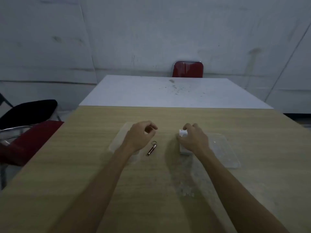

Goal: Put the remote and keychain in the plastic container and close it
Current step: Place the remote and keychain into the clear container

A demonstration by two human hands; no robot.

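Remote [183,134]: white, lies on wooden table [94,165], long axis running away from the camera; mostly covered by right hand, only far end and a bit of near end show.
Right hand [193,140]: palm down over remote, fingers curled round its far end and sides; grip looks closed on it. Cannot tell whether remote is lifted off the table.
Keychain [152,149]: small dark metal cylinder w/ ring at far end, flat on table, tilted slightly, between the two hands; nearer left wrist, not touched.
Left hand [140,134]: held over lid, fingers loosely curled, thumb and forefinger tips close together; nothing visibly pinched.
Container [220,148]: clear plastic tray, open, on table just right of right hand; wrist overlaps its near-left corner. Contents: none seen, though plastic is faint in dim light.
Lid [117,140]: clear, flat piece on table under and left of left hand; edges hard to trace.
Background: white table [168,93] butts against far edge of wooden one; red chair [187,69] behind it; black chair [28,111] and red seat [30,140] at left.
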